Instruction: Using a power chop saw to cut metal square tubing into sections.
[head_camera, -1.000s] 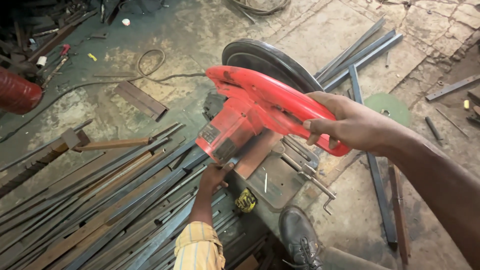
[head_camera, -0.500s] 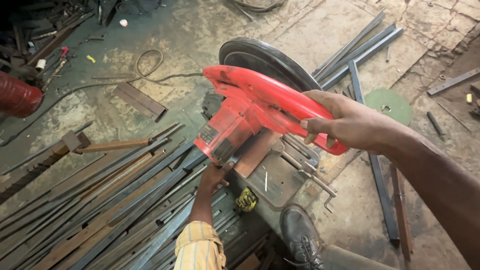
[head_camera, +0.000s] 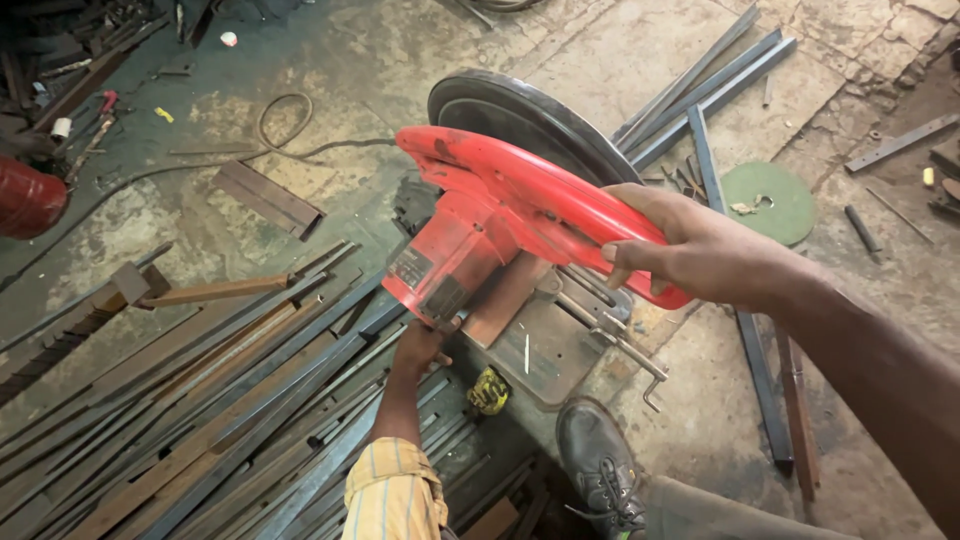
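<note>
Right hand (head_camera: 700, 255) is closed around the red chop saw's handle (head_camera: 560, 205), raised over its base on the floor; left hand (head_camera: 420, 345), beneath the motor, presses a flat steel bar (head_camera: 505, 300) running toward the blade.

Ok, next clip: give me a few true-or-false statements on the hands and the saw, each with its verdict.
1. The right hand grips the red handle of the chop saw. True.
2. The left hand rests on the green disc. False: it is under the saw's motor housing, at the metal bars; the disc lies apart on the floor.
3. A black shoe stands beside the saw's base. True.
4. The saw's blade guard is yellow. False: it is black.
</note>
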